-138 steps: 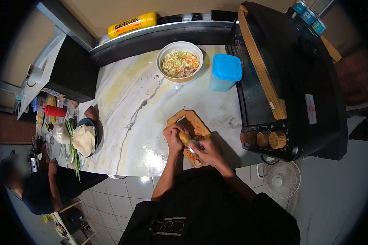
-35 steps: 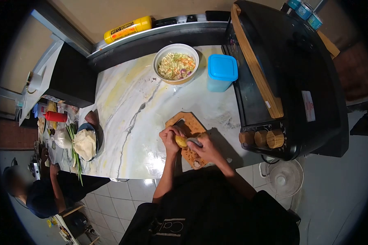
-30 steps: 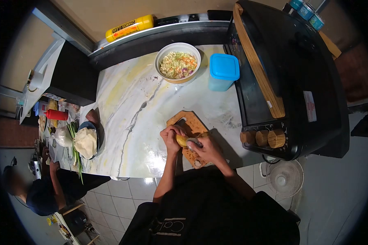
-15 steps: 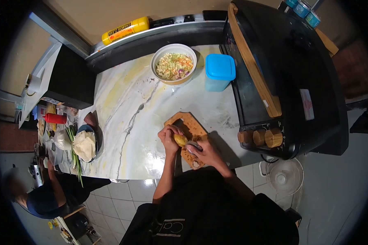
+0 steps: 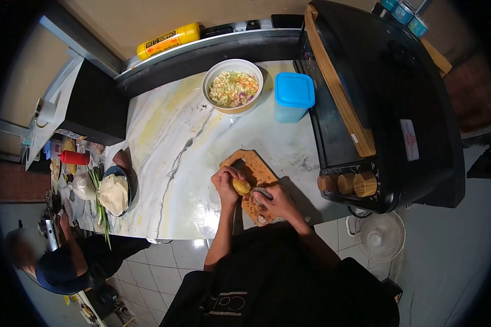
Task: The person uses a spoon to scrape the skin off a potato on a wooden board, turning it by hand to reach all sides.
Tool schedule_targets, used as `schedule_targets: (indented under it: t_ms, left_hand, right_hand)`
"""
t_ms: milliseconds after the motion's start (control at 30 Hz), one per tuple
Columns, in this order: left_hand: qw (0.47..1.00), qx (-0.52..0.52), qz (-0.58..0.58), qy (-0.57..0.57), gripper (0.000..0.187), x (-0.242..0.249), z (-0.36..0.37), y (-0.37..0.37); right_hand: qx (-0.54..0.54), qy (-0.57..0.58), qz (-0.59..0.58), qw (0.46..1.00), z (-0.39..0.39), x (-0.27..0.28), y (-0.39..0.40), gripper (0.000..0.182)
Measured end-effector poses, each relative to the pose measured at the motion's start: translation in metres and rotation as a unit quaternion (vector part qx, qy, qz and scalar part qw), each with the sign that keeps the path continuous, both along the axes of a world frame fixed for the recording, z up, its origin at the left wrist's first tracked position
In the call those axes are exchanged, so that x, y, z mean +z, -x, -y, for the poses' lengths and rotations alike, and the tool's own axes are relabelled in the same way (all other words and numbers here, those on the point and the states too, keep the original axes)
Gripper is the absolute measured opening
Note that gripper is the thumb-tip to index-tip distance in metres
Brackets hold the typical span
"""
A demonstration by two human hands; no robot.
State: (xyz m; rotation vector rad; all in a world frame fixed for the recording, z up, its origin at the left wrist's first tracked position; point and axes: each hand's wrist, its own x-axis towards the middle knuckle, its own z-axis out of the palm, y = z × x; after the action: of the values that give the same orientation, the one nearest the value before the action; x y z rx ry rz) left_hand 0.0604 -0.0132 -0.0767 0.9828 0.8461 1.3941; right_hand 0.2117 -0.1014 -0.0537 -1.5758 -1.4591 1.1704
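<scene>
My left hand (image 5: 224, 181) is closed around a yellow, potato-like vegetable (image 5: 241, 187), held above a wooden cutting board (image 5: 244, 155). Close to its right side, my right hand (image 5: 278, 201) grips a small grey metal tool (image 5: 262, 192); fingers hide most of it, so its exact kind does not show. Brown scraps (image 5: 261, 173) are scattered over the board beneath both hands. A small pale round piece (image 5: 262, 219) lies near the board's lower end.
Beyond the board stand a bowl of shredded vegetables (image 5: 233, 106) and a blue-lidded container (image 5: 294, 90). A black oven (image 5: 387, 109) flanks the right. Leftward are green onions (image 5: 101, 204), a plate of pale sheets (image 5: 113, 193), a red bottle (image 5: 74, 157) and another person (image 5: 65, 267).
My right hand and the grey tool have shifted slightly right, away from the yellow vegetable. My left hand stays nearly in place. The other person's arm has moved a little.
</scene>
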Motion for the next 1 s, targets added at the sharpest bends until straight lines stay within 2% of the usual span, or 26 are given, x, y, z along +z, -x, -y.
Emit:
schedule_targets:
  t_ms: [67,200,267,400,500,533,633,667,767,800,900,1000]
  left_hand:
    - [1.0,-0.002,-0.005,0.001,0.032,0.001,-0.003,-0.003]
    - [1.0,0.003,0.008,0.01,0.031,-0.001,0.003,0.0]
    - [1.0,0.002,0.013,0.004,0.031,0.001,-0.002,-0.002]
    - [1.0,0.001,0.016,0.001,0.031,0.002,-0.004,-0.005]
    - [1.0,0.001,0.017,0.009,0.03,-0.002,0.002,0.0]
    - [1.0,-0.004,0.018,0.008,0.029,-0.002,0.0,0.0]
    - [1.0,-0.004,-0.015,-0.005,0.032,0.002,0.0,-0.001]
    - [1.0,-0.002,-0.013,-0.003,0.032,0.003,-0.002,-0.003]
    - [1.0,0.003,-0.016,0.005,0.033,0.003,0.001,0.001]
    - [1.0,0.002,-0.018,0.002,0.033,0.001,0.001,0.001]
    - [1.0,-0.001,-0.016,-0.004,0.035,-0.001,-0.001,-0.001]
    - [1.0,-0.007,-0.007,-0.005,0.036,-0.004,0.0,0.0]
  right_hand:
    - [-0.025,-0.049,-0.031,0.998,0.001,-0.002,0.002,0.035]
    - [-0.013,0.033,-0.109,0.993,-0.002,0.018,0.01,0.036]
    - [-0.014,-0.001,-0.043,0.999,-0.003,-0.016,0.004,0.033]
    - [0.001,-0.028,0.036,0.999,0.0,0.0,0.001,0.031]
    - [-0.037,-0.008,-0.056,0.998,0.001,-0.008,0.014,0.044]
    - [-0.035,0.033,-0.11,0.993,-0.001,-0.013,0.012,0.044]
    - [-0.029,0.006,0.006,1.0,-0.004,-0.007,0.001,0.044]
    - [0.007,-0.011,0.055,0.998,-0.002,-0.011,0.0,0.032]
    - [-0.019,0.0,-0.049,0.999,0.001,-0.022,0.008,0.034]
    - [-0.025,0.034,-0.083,0.996,-0.001,-0.019,0.008,0.035]
    - [-0.001,0.045,-0.002,0.999,-0.005,-0.005,0.001,0.034]
    - [0.0,0.009,0.014,1.0,-0.005,0.007,0.004,0.034]
